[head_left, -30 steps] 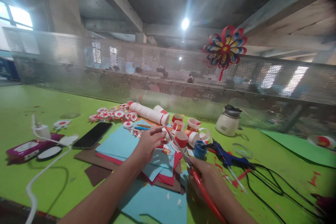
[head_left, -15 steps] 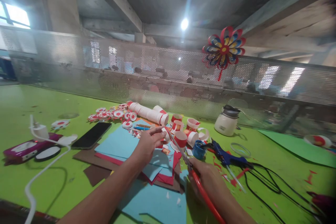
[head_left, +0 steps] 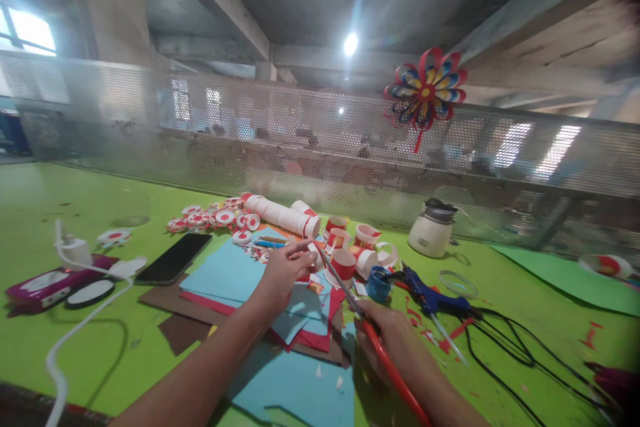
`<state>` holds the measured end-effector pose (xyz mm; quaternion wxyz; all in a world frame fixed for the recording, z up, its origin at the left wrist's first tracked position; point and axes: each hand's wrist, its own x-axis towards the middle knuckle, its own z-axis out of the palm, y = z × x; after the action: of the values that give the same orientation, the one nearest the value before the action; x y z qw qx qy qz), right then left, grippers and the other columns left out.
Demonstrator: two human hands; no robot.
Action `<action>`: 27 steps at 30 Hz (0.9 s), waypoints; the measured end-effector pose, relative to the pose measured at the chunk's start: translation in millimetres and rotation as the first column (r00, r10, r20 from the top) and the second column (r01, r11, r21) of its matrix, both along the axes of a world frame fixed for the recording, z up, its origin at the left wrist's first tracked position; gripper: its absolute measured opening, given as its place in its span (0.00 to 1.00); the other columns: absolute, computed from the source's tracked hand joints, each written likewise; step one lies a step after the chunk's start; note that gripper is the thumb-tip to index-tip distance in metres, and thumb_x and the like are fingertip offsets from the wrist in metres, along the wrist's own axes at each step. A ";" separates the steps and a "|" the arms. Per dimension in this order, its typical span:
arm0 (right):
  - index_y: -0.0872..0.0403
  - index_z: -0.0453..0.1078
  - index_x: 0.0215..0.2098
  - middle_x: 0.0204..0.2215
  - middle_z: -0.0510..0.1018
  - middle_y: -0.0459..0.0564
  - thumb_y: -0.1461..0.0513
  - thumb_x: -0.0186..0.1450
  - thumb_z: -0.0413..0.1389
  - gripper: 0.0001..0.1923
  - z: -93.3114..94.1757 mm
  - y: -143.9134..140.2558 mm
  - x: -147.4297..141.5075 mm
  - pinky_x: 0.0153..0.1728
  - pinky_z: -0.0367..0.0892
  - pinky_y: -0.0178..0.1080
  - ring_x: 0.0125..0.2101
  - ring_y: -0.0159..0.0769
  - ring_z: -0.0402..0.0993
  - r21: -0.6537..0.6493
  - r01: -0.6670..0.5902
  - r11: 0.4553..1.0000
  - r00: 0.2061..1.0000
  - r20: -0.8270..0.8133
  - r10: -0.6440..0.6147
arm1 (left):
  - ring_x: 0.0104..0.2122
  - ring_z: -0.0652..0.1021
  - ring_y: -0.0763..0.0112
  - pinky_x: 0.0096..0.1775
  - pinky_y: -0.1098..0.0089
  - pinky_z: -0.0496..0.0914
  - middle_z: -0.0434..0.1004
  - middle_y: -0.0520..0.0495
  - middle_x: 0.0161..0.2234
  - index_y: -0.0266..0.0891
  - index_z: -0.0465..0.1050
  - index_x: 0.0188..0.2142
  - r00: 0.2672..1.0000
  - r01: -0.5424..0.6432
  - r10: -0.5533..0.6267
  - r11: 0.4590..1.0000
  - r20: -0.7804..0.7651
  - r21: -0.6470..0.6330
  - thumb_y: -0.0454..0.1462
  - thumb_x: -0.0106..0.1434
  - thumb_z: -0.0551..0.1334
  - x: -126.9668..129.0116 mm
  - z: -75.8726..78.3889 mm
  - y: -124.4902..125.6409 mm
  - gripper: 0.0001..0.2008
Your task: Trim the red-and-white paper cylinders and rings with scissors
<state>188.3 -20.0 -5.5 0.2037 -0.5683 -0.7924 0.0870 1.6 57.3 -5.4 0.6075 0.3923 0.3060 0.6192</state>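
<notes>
My right hand is closed around the red handles of a large pair of scissors. Their long metal blades point away and to the left, up to the fingertips of my left hand. That hand is pinched; a small bit of red shows by its fingertips at the blade tips, too small to name. Beneath both hands lie light blue paper sheets, with red and brown sheets under them. Just behind the blades stands a red and white paper cup piece, among several similar rings and cut cups.
A blue glue gun with a black cord lies to the right, near a cream jug. On the left are a phone, a purple power strip and a white cable. Stacked cups and red-white discs lie behind.
Almost nothing differs. My right hand and the scissors have shifted very slightly, while my left hand stays in place at the blade tips.
</notes>
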 end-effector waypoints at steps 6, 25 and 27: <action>0.53 0.72 0.35 0.28 0.79 0.49 0.67 0.56 0.47 0.14 -0.9 -0.4 1.5 0.27 0.57 0.34 0.27 0.37 0.73 0.006 0.027 1.000 0.999 0.039 -0.027 | 0.30 0.77 0.64 0.40 0.60 0.70 0.76 0.46 0.26 0.34 0.75 0.36 1.000 -0.011 0.011 1.000 0.006 0.000 0.35 0.41 0.71 0.8 2.6 -2.1 0.19; 0.53 0.73 0.36 0.31 0.80 0.51 0.65 0.57 0.47 0.14 -0.5 2.0 1.8 0.29 0.60 0.34 0.30 0.40 0.74 -0.014 0.016 1.000 1.000 0.003 -0.016 | 0.31 0.77 0.65 0.37 0.64 0.71 0.78 0.42 0.34 0.35 0.75 0.34 0.998 0.056 -0.056 0.998 0.001 0.000 0.36 0.41 0.72 -1.3 -1.1 2.3 0.18; 0.53 0.73 0.35 0.31 0.80 0.51 0.64 0.57 0.47 0.14 0.4 2.5 2.1 0.29 0.59 0.35 0.30 0.41 0.74 -0.011 0.029 1.000 0.999 0.017 -0.029 | 0.32 0.77 0.64 0.37 0.63 0.71 0.78 0.41 0.35 0.34 0.76 0.34 0.999 0.051 -0.051 0.999 -0.013 0.009 0.37 0.40 0.72 -0.5 -0.8 1.7 0.19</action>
<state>190.4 -17.5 -5.2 0.1948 -0.5816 -0.7854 0.0837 1.0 59.1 -6.2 0.6192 0.4068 0.2970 0.6024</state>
